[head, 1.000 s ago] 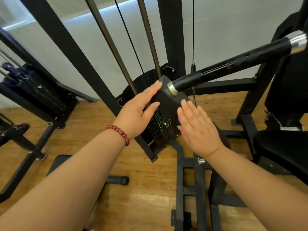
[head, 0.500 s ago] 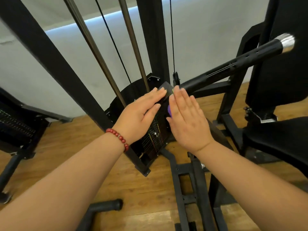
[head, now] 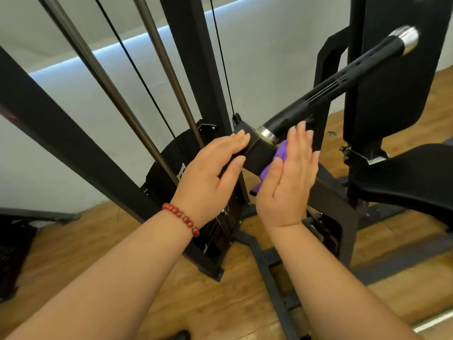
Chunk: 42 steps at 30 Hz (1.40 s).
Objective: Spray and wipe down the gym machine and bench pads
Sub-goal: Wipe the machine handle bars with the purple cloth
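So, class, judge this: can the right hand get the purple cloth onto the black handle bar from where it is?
Probably yes. The right hand presses the purple cloth on the block at the base of the handle bar; nothing visibly blocks the bar.

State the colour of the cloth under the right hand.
The cloth is purple; head view.

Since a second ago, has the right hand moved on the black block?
Yes. The right hand has slid up the black block: fingertips that sat below the metal collar now reach past it, with the purple cloth under the palm.
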### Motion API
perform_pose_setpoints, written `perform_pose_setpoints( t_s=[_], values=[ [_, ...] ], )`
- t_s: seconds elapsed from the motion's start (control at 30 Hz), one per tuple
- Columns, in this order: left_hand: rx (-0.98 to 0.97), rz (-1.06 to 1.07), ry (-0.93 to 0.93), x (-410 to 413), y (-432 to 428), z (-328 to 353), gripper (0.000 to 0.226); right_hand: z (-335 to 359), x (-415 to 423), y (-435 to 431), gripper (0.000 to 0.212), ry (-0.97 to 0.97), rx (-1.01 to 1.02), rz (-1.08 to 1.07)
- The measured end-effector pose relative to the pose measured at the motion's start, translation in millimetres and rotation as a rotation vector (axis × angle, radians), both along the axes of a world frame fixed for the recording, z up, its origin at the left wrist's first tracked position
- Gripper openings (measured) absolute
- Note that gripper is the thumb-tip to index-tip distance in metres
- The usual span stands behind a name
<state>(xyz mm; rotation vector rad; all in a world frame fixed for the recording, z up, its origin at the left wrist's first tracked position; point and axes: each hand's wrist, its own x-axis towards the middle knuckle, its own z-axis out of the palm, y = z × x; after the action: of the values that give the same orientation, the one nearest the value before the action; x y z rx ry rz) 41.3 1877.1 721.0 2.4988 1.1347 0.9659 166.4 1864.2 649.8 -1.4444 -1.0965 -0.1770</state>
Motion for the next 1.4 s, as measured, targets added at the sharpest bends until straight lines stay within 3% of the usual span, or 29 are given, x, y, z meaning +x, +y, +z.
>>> perform_pose_setpoints(
  t_s=[0.1,0.2,0.37,0.47,0.53,0.57,0.7,0.87,1.03,1.23,1.33,1.4],
  values=[
    [0.050,0.030,0.043,4,0,2,0.041,16,-18,3,0.051,0.153,0.001,-0.053],
    [0.067,0.015,0.098,2,2,10,0.041,9,-10,4,0.055,0.022,0.012,0.007],
    [-0.207,0.033,0.110,13,6,21,0.062,8,-15,4,0.052,0.287,-0.032,-0.124],
    [-0.298,-0.007,0.204,17,10,22,0.059,22,-26,6,0.053,0.175,-0.005,-0.058],
    [-0.279,-0.024,0.251,15,13,25,0.056,11,-14,6,0.054,0.064,0.002,-0.018],
    [-0.280,-0.029,0.261,14,14,26,0.055,2,-6,5,0.053,0.098,-0.008,-0.039],
    [-0.286,-0.013,0.248,16,12,26,0.054,-1,-10,4,0.052,0.415,-0.038,-0.197],
    [-0.241,0.014,0.222,22,6,19,0.051,-3,-9,3,0.054,0.157,-0.026,-0.068],
    [-0.245,0.078,0.208,32,-1,16,0.064,-31,11,1,0.053,0.545,-0.086,-0.277],
    [-0.180,0.155,0.174,41,-4,9,0.080,-32,11,-2,0.053,0.262,-0.069,-0.080],
    [-0.140,0.178,0.166,44,-10,7,0.080,-54,35,-6,0.052,0.560,-0.144,-0.229],
    [-0.066,0.189,0.177,46,-16,4,0.080,-47,30,-7,0.052,0.593,-0.208,-0.283]
  ],
)
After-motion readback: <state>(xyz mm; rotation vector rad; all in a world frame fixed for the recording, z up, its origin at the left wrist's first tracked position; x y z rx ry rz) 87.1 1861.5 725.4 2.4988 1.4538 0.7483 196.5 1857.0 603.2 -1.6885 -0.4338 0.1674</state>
